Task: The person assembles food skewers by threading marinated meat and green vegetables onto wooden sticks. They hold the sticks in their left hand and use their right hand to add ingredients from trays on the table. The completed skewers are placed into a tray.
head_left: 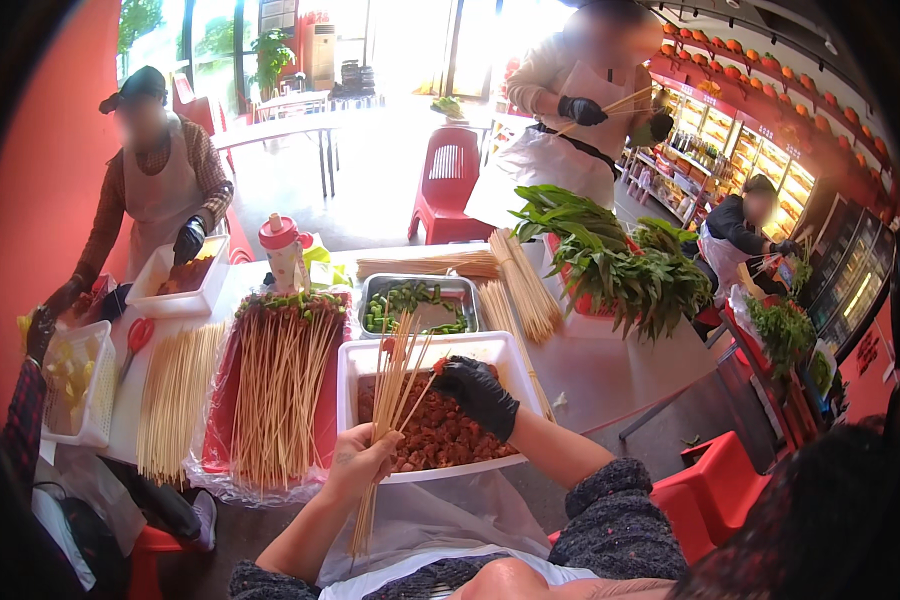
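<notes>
My bare left hand (362, 458) is closed around a loose bundle of bamboo skewers (394, 385), which fans out upward. A bit of red meat shows near the top of the bundle. In a black glove, my right hand (476, 394) pinches a small piece of red marinated meat (440, 366) beside the skewers. Both hands are over a white tub (515, 352) of diced red meat (445, 432). Behind it sits a metal tray (477, 298) with cut green peppers (415, 305).
Left of the tub, a red tray (224, 408) lined with plastic holds many loaded skewers. Bare skewers (180, 400), red scissors (137, 338) and a white basket (96, 400) lie farther left. Leafy greens (620, 255) stand at right. A red stool (705, 495) is beside me. Several people work nearby.
</notes>
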Demonstrator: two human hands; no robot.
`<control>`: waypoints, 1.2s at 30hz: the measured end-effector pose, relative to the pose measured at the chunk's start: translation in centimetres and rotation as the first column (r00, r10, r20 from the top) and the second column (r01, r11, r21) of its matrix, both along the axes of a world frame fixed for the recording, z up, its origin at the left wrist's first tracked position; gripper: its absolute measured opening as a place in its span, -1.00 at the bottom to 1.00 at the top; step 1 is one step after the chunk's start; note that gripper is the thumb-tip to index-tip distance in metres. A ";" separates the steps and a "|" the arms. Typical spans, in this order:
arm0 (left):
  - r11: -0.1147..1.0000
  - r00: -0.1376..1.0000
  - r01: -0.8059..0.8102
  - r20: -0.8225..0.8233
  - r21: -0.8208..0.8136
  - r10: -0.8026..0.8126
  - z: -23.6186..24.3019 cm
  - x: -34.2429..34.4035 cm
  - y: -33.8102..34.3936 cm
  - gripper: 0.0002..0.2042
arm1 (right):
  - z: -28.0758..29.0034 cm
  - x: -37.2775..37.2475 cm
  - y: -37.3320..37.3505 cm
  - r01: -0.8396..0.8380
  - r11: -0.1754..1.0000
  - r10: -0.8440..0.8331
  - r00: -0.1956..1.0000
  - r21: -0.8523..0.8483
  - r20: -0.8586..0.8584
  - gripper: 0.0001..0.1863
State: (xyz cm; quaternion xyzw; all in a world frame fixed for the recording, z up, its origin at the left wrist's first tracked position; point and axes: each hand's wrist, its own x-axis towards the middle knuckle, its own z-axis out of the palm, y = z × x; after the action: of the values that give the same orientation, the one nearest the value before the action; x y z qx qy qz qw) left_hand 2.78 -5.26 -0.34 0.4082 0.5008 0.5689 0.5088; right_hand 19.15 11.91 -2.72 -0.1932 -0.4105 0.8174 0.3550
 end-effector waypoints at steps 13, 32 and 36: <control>1.000 1.000 -0.005 -0.003 0.004 0.005 0.0 0.2 0.2 -0.83 | -0.9 0.1 0.5 -0.048 0.999 0.048 0.997 -0.007 -0.063 -0.85; 0.983 0.986 0.164 0.010 -0.083 -0.164 0.2 -0.3 0.3 -0.83 | -0.2 -0.4 0.2 0.015 0.999 -0.019 0.991 0.036 0.135 -0.79; 0.981 0.986 0.168 0.039 -0.097 -0.165 0.2 -0.5 0.5 -0.81 | 0.6 0.2 0.7 -0.016 0.999 0.003 0.969 0.050 0.248 -0.81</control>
State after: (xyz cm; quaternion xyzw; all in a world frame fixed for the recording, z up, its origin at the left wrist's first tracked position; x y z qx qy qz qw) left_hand 2.24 -4.79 -0.18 0.4135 0.4850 0.5049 0.5821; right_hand 19.38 12.59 -2.14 -0.2825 -0.4736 0.7776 0.3020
